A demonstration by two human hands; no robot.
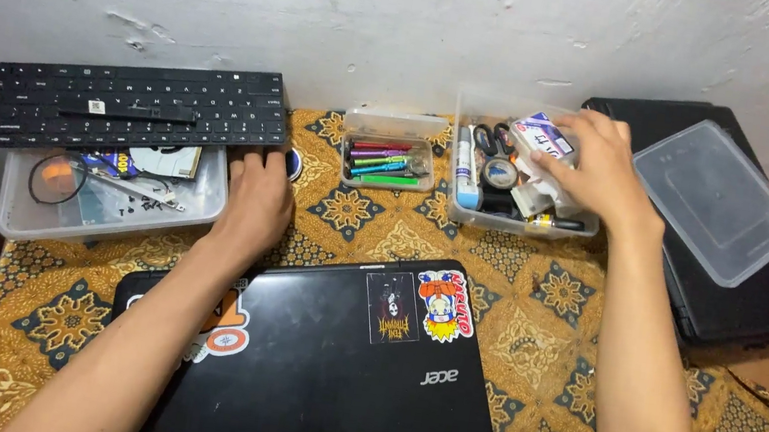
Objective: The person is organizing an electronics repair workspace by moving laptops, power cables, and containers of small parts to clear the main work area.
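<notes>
My right hand reaches into a clear plastic box at the back of the table and grips a small white carton lying among scissors, tape and tubes. My left hand rests fingers-down on the patterned cloth beside a clear tray, its fingertips next to a small dark round object; it holds nothing. A closed black laptop with stickers lies between my forearms.
A loose black keyboard lies across the clear tray of odd parts at the left. A small clear box of coloured markers stands at the back middle. A clear lid rests on a second black laptop at the right.
</notes>
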